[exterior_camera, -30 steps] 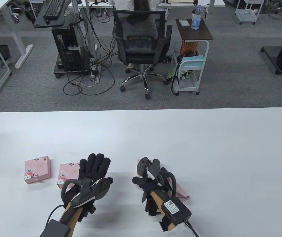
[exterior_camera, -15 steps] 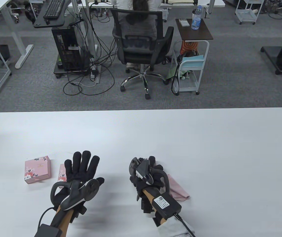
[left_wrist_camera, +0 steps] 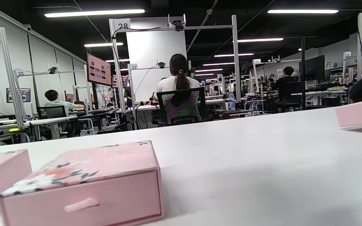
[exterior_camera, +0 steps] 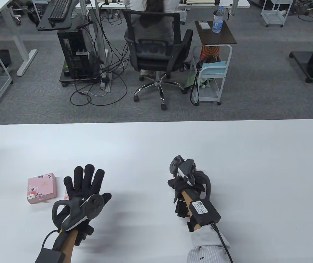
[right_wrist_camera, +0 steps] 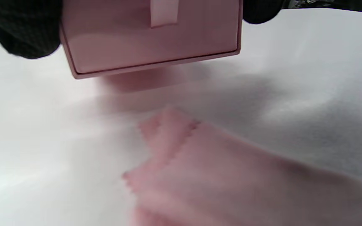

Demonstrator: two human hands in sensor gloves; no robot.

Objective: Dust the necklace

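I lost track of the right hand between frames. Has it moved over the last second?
Yes. The right hand has shifted right and farther up the table, away from the floral pink box on the left.

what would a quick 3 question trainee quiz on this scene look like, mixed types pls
1. True or false: the right hand holds a pink box lifted off the table.
2. Multiple choice: what lies on the table under that box? A) a necklace B) a pink cloth C) a keyboard
3. Fill in: the left hand has its fingers ____ above the second box.

Key: 1 true; 2 B; 3 spread
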